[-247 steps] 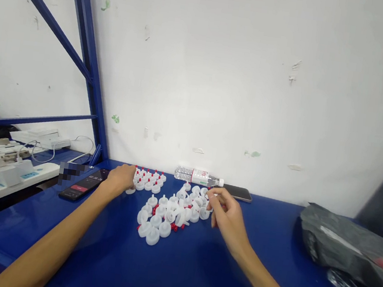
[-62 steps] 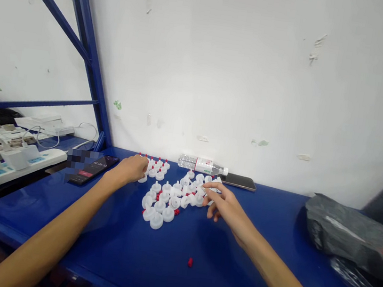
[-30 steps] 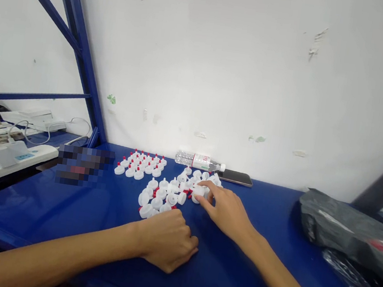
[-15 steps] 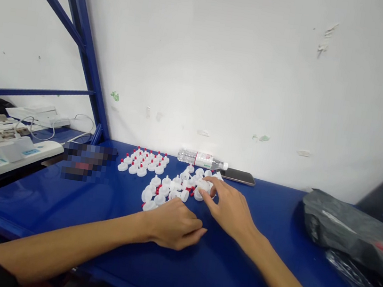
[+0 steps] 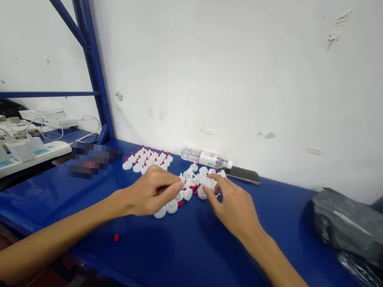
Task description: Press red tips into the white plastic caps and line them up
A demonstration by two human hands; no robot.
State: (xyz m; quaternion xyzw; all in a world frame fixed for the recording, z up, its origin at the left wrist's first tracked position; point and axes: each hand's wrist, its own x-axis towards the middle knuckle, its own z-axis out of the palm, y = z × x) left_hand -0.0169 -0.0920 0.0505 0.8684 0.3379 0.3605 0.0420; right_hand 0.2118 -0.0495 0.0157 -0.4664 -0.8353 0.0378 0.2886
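My left hand [image 5: 152, 192] is closed in a pinch at the left side of a loose pile of white nozzle caps [image 5: 171, 206]. Whatever lies between its thumb and forefinger is too small to make out. At the pile's right side, my right hand [image 5: 236, 207] curls its thumb and fingers around a white nozzle cap [image 5: 203, 192]. Small red tips [image 5: 180, 203] lie among the loose white pieces. Behind my left hand, white caps with red tips [image 5: 147, 156] stand upright in rows. A single red tip [image 5: 116, 237] lies near the table's front.
A clear plastic bottle [image 5: 207, 158] lies on its side by the wall, beside a phone [image 5: 244, 174]. Grey plastic bags [image 5: 347, 227] rest on the right of the blue table [image 5: 230, 272]. Power strips with chargers [image 5: 25, 158] are at far left, near a blue metal frame [image 5: 93, 53].
My left hand has moved up and left from in front of the pile to its left edge. My right hand stays at the pile. A red tip now shows near the front.
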